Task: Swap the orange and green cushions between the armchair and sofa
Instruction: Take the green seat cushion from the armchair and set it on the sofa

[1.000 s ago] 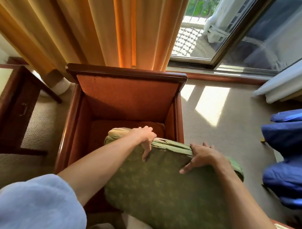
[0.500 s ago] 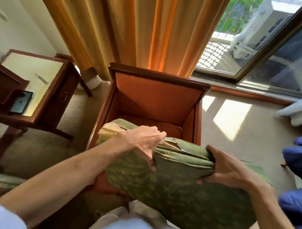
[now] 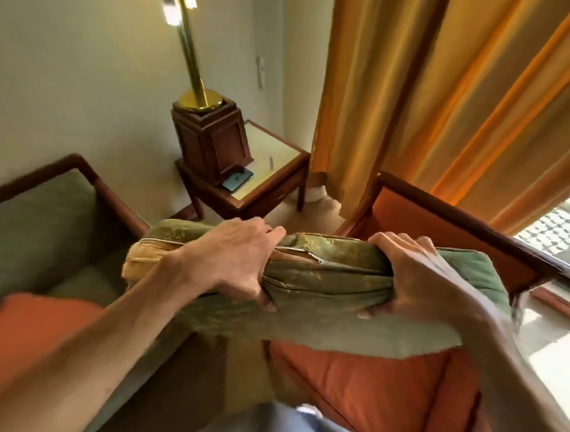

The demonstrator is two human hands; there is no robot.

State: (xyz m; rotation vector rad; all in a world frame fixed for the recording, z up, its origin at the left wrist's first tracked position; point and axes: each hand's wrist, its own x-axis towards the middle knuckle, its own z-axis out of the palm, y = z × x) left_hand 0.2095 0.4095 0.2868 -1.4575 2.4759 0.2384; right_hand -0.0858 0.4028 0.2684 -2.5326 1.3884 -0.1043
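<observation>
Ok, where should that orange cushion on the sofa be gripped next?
Grip the orange cushion along its raised upper edge, coming from above and in front. It leans tilted on the green sofa, so that edge is exposed. Both hands, left hand and right hand, now hold the green cushion.

Both hands, left hand and right hand, gripping the green cushion by its top edge, orange armchair below right, green sofa left, orange cushion on it
</observation>
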